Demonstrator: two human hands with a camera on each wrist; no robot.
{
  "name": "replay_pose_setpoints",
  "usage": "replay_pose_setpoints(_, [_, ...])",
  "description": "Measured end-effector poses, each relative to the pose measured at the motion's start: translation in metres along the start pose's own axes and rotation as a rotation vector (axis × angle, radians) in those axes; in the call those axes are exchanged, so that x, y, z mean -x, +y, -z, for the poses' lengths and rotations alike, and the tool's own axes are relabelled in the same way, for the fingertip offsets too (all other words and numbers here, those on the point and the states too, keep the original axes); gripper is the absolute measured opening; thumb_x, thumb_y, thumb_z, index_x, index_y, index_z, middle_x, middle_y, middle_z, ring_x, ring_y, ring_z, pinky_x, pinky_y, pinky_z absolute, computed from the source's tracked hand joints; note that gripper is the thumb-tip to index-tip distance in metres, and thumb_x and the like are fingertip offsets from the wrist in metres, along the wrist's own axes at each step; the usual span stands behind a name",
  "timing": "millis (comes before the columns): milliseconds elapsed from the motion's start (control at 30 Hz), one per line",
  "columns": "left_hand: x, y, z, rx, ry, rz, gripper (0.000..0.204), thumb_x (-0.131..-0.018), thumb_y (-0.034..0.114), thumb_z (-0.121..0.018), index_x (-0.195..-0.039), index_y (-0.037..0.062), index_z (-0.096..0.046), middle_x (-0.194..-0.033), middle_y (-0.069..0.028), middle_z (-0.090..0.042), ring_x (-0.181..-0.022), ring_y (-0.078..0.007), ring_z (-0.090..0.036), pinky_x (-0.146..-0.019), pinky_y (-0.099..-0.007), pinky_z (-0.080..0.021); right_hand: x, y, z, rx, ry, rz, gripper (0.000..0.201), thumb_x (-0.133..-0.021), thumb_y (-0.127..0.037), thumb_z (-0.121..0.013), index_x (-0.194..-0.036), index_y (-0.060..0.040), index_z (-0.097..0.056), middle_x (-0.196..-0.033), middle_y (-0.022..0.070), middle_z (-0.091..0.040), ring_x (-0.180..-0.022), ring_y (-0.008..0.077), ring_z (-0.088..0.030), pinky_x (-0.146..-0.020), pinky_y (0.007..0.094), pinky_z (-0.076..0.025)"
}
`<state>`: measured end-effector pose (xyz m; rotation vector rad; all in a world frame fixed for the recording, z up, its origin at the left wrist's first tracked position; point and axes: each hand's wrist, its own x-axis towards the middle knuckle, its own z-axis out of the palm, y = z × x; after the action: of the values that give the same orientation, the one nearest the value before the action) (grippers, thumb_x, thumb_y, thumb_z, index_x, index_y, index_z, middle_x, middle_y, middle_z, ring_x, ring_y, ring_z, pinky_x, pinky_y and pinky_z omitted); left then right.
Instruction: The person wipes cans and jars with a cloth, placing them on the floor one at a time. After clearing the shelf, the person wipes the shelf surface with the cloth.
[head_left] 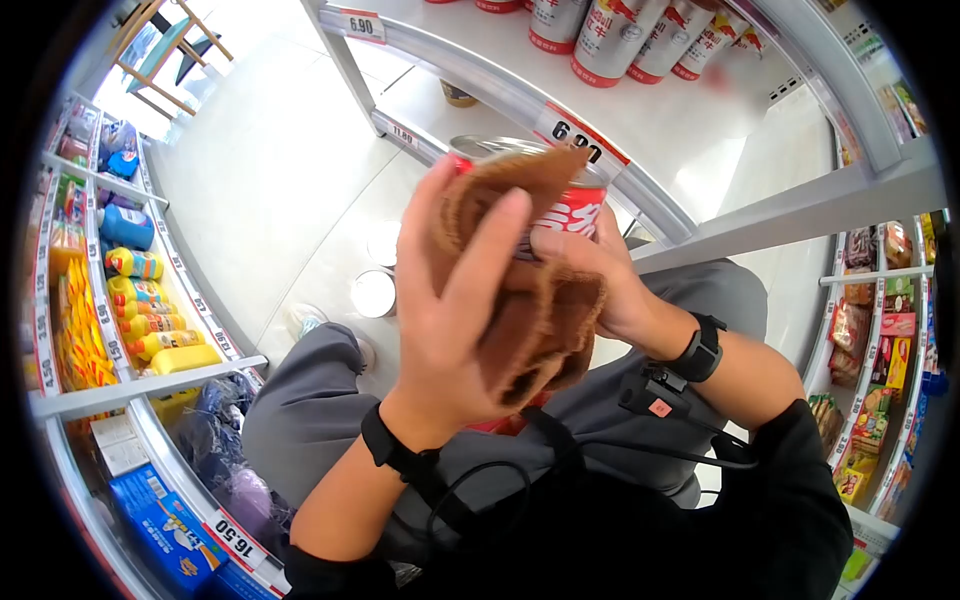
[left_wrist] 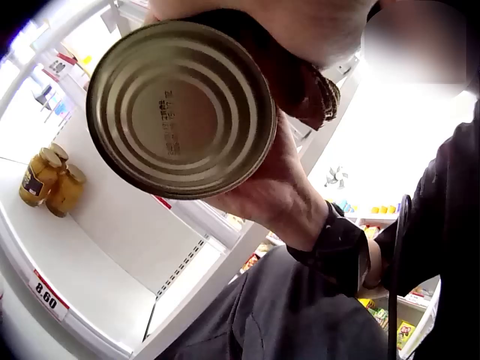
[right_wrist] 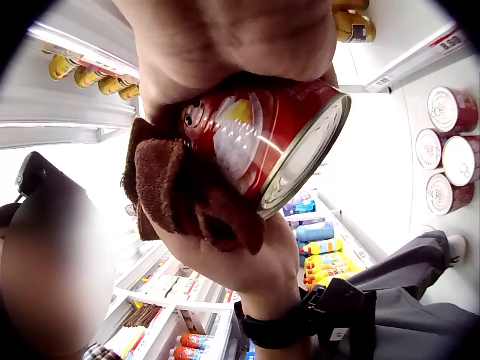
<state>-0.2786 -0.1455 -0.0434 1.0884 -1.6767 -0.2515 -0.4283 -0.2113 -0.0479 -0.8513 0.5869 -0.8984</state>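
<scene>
A red tin can with a metal lid is held up in front of the body, between both hands. My right hand grips the can from its right side, thumb across the red label. A brown cloth is bunched in my left hand, which holds it against the can's side, with a fold reaching up over the rim. In the left wrist view, one ridged metal end of the can with a printed date code faces the camera. The right wrist view shows a picture on the label of the can, with the cloth lying along it.
Several similar cans stand on the floor, near a shoe. Ahead, a white shelf carries silver-and-red drink cans. Jars sit on another shelf level. Stocked shelves line the left and right sides.
</scene>
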Motion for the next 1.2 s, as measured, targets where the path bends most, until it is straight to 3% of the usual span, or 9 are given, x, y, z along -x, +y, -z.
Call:
replay_pose_setpoints(300, [-0.022, -0.026, -0.005, 0.733, 0.143, 0.469, 0.069, -0.089, 0.013, -0.067, -0.146, 0.0001, -0.031, -0.14, -0.0145, -0.047, -0.125, -0.0207, -0.049, -0.106, -0.0333, -0.039, -0.018, 0.011, 0.004, 0.126, 0.085, 0.088, 0.07, -0.078, -0.021, -0.082, -0.131, -0.0016, -0.04, -0.119, 0.011, -0.061, -0.107, 0.0174, -0.062, -0.092, 0.0327, -0.052])
replay_pose_setpoints(433, [-0.024, -0.035, 0.005, 0.778, 0.134, 0.673, 0.064, -0.089, 0.024, -0.068, -0.142, 0.0013, -0.039, -0.134, -0.013, -0.051, -0.12, -0.0192, -0.052, -0.103, -0.0338, -0.042, -0.016, 0.007, -0.001, 0.18, 0.052, 0.06, 0.081, -0.07, -0.023, -0.089, -0.13, -0.0009, -0.039, -0.121, 0.0121, -0.059, -0.11, 0.0185, -0.06, -0.095, 0.0333, -0.05])
replay_pose_setpoints(533, [-0.02, -0.04, 0.009, 0.852, 0.105, 0.748, 0.064, -0.101, 0.045, -0.044, -0.143, -0.002, -0.031, -0.138, -0.021, -0.048, -0.127, -0.0275, -0.051, -0.109, -0.0409, -0.042, -0.016, 0.006, -0.002, 0.357, 0.005, 0.16, 0.094, -0.059, -0.03, -0.094, -0.13, -0.0004, -0.04, -0.122, 0.0125, -0.056, -0.114, 0.0211, -0.056, -0.097, 0.0359, -0.047])
replay_pose_setpoints(567, [-0.022, -0.035, 0.007, 0.957, 0.191, 0.745, 0.061, -0.098, 0.043, -0.053, -0.14, 0.0007, -0.04, -0.127, -0.0146, -0.055, -0.116, -0.0193, -0.055, -0.1, -0.0315, -0.044, -0.017, 0.007, 0.001, 0.354, -0.002, 0.154, 0.094, -0.059, -0.03, -0.094, -0.13, -0.0004, -0.04, -0.122, 0.0125, -0.056, -0.114, 0.0211, -0.056, -0.097, 0.0359, -0.047])
replay_pose_setpoints(633, [-0.017, -0.034, 0.011, 0.958, 0.149, 0.69, 0.064, -0.099, 0.046, -0.049, -0.14, -0.0017, -0.038, -0.128, -0.0155, -0.054, -0.117, -0.0189, -0.056, -0.1, -0.0309, -0.044, -0.021, 0.012, 0.01, 0.754, -0.094, 0.461, 0.103, -0.053, -0.035, -0.095, -0.132, 0.0009, -0.04, -0.123, 0.0141, -0.049, -0.117, 0.0258, -0.051, -0.1, 0.0383, -0.044])
replay_pose_setpoints(700, [-0.016, -0.031, 0.015, 0.938, 0.134, 0.72, 0.068, -0.099, 0.05, -0.046, -0.139, -0.0038, -0.037, -0.129, -0.0165, -0.054, -0.118, -0.0189, -0.056, -0.101, -0.0307, -0.045, -0.02, 0.013, 0.011, 0.812, -0.116, 0.546, 0.11, -0.048, -0.038, -0.095, -0.134, 0.0021, -0.039, -0.12, 0.0155, -0.047, -0.113, 0.0291, -0.05, -0.097, 0.0383, -0.043])
replay_pose_setpoints(1000, [-0.005, -0.035, 0.033, 1.385, -0.031, 1.114, 0.056, -0.095, 0.032, -0.058, -0.14, 0.0024, -0.04, -0.126, -0.0149, -0.057, -0.11, -0.0197, -0.06, -0.093, -0.0315, -0.051, -0.019, -0.006, 0.02, 1.098, -0.277, 0.837, 0.108, -0.039, -0.03, -0.094, -0.133, -0.0015, -0.049, -0.117, 0.0126, -0.052, -0.102, 0.0277, -0.052, -0.087, 0.038, -0.046])
replay_pose_setpoints(1133, [0.002, -0.035, 0.035, 1.368, -0.003, 1.2, 0.053, -0.091, 0.02, -0.063, -0.136, 0.0036, -0.04, -0.124, -0.0137, -0.056, -0.107, -0.02, -0.06, -0.09, -0.0325, -0.052, -0.016, -0.004, 0.018, 1.089, -0.294, 0.865, 0.109, -0.04, -0.029, -0.094, -0.135, -0.0035, -0.047, -0.118, 0.0128, -0.052, -0.104, 0.0287, -0.052, -0.089, 0.0381, -0.046])
replay_pose_setpoints(1200, [0.007, -0.039, 0.032, 1.349, 0.05, 1.208, 0.049, -0.091, 0.021, -0.062, -0.132, 0.0033, -0.043, -0.122, -0.0135, -0.058, -0.105, -0.0196, -0.061, -0.088, -0.0322, -0.052, -0.013, -0.001, 0.018, 1.117, -0.263, 0.703, 0.115, -0.039, -0.029, -0.095, -0.139, -0.0055, -0.043, -0.126, 0.0137, -0.048, -0.112, 0.03, -0.051, -0.094, 0.0385, -0.045])
